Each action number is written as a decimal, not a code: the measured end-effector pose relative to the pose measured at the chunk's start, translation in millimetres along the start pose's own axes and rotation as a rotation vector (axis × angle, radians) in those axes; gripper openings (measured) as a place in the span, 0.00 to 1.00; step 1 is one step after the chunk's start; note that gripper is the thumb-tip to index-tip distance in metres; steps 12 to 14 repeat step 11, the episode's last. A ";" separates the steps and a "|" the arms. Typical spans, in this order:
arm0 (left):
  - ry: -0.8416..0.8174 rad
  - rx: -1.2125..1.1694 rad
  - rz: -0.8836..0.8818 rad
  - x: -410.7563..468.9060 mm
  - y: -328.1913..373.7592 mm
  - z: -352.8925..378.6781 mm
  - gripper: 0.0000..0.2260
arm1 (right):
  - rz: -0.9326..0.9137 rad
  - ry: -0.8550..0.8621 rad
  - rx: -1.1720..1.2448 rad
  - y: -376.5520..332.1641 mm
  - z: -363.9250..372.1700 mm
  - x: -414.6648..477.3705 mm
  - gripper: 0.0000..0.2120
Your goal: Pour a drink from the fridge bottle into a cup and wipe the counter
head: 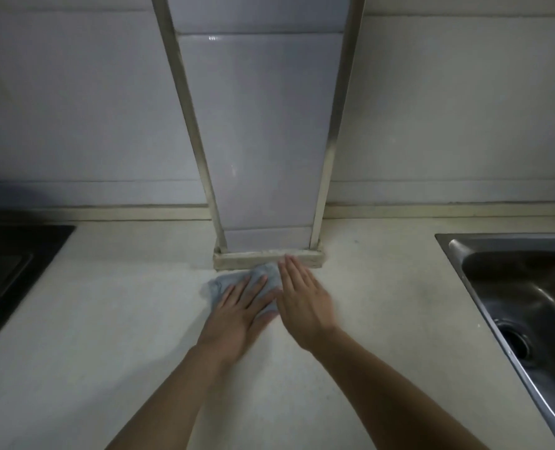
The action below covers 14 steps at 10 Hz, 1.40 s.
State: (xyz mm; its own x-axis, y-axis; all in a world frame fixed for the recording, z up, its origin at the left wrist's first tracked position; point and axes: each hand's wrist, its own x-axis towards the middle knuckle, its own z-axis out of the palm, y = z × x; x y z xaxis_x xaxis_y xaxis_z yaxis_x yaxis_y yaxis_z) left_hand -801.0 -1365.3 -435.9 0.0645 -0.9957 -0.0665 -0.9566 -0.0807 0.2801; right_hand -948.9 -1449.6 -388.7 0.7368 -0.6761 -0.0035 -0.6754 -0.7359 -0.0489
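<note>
Cloth [263, 277] is lying mid-frame on the pale counter [107, 319] by a tiled pillar [263, 141].
Left hand [240, 315] and right hand [305, 300] are resting on it, fingers straight.

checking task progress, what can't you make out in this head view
Cloth: mostly under the left hand; whether the right hand touches it is unclear.
Bottle, cup: nowhere in the head view.
Sink: cut by the right edge.
Hob: cut by the left edge, too dark for detail.
</note>
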 end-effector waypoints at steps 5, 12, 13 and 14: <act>-0.024 -0.008 0.004 -28.0 -28.8 -21.8 0.25 | 0.103 -0.051 0.048 -23.9 -24.7 -41.5 0.27; 0.082 0.306 -0.011 -72.2 32.7 -207.7 0.27 | 0.204 0.057 -0.097 -95.2 -183.5 -70.5 0.30; 0.082 0.306 -0.011 -72.2 32.7 -207.7 0.27 | 0.204 0.057 -0.097 -95.2 -183.5 -70.5 0.30; 0.082 0.306 -0.011 -72.2 32.7 -207.7 0.27 | 0.204 0.057 -0.097 -95.2 -183.5 -70.5 0.30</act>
